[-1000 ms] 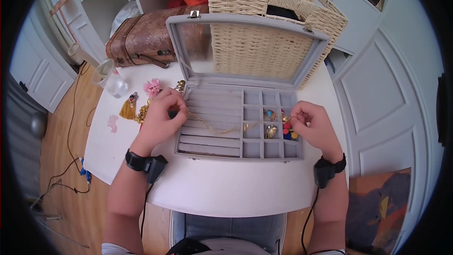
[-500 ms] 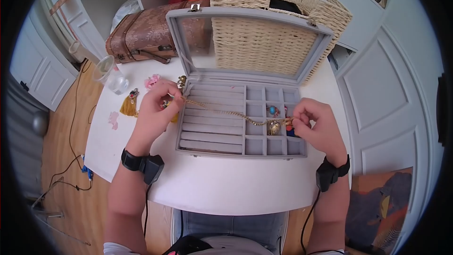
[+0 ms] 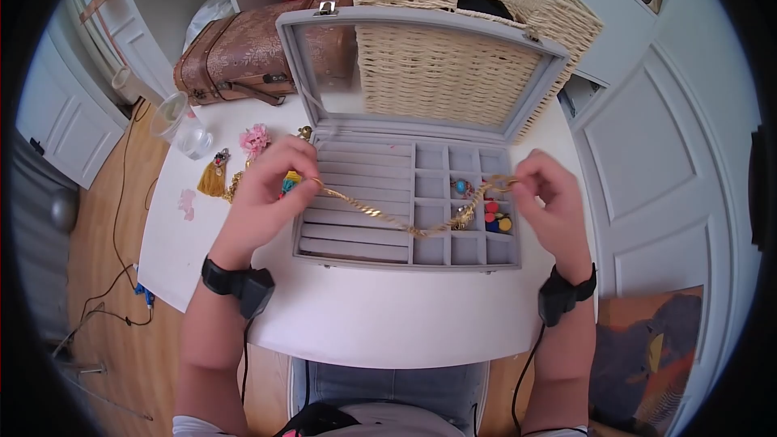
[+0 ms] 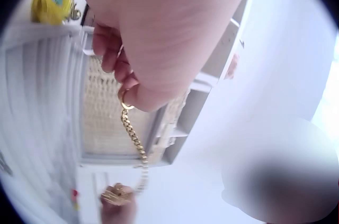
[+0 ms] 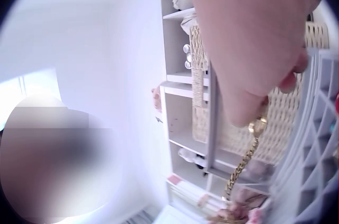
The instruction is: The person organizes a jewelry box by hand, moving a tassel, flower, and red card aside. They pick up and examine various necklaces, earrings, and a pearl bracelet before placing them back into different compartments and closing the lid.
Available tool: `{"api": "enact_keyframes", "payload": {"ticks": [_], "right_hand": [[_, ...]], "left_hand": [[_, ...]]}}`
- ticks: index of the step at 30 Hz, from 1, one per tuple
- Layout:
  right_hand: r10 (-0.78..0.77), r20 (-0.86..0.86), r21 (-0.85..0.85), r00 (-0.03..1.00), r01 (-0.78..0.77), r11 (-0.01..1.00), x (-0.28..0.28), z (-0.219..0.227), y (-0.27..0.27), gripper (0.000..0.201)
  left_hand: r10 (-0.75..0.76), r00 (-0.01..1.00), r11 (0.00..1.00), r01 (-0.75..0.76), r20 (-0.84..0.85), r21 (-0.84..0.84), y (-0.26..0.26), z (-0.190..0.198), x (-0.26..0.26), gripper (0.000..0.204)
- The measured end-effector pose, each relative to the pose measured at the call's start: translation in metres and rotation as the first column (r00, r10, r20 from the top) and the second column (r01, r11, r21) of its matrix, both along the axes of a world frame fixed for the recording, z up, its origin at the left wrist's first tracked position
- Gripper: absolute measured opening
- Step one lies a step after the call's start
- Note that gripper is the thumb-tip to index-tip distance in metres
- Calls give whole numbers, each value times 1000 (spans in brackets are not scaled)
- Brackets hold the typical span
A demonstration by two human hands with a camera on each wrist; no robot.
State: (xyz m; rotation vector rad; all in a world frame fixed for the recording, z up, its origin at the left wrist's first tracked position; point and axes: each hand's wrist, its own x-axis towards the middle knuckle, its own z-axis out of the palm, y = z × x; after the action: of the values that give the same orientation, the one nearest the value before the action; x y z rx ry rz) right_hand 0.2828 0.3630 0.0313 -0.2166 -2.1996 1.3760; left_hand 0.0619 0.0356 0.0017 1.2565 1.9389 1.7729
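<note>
A gold chain hangs in a shallow sag over the grey jewellery box, held at both ends. The left hand pinches one end between thumb and finger; in the left wrist view a gold ring shows at those fingertips. At the other end the right hand pinches the chain, with a gold clasp at its fingertips in the right wrist view. Under the chain, the box's small compartments hold a turquoise piece and colourful pom-poms. The box's glass lid stands raised.
On the white table, left of the box, lie a pink flower, a yellow tassel and other gold jewellery. Clear cups stand farther left. Behind are a brown case and a wicker basket.
The chain went from nearly straight to sagging more. The right hand has risen slightly, and the pom-poms show more fully than half a second ago. Both hands keep their hold.
</note>
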Motion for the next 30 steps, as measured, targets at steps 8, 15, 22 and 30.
{"api": "enact_keyframes", "payload": {"ticks": [8, 15, 22, 30], "right_hand": [[148, 155, 111, 977, -166, 980, 5, 5, -3, 12], [287, 80, 50, 955, -291, 955, 13, 1, 4, 15], [292, 182, 6, 939, -298, 955, 9, 2, 6, 15], [139, 330, 177, 934, -206, 963, 4, -5, 3, 13]], "left_hand": [[105, 991, 994, -107, -87, -19, 0, 4, 5, 10], [121, 932, 941, -217, -341, -261, 0, -5, 3, 7], [91, 978, 961, -135, -189, -240, -2, -2, 0, 7], [139, 974, 938, -187, -178, -291, -1, -4, -5, 7]]}}
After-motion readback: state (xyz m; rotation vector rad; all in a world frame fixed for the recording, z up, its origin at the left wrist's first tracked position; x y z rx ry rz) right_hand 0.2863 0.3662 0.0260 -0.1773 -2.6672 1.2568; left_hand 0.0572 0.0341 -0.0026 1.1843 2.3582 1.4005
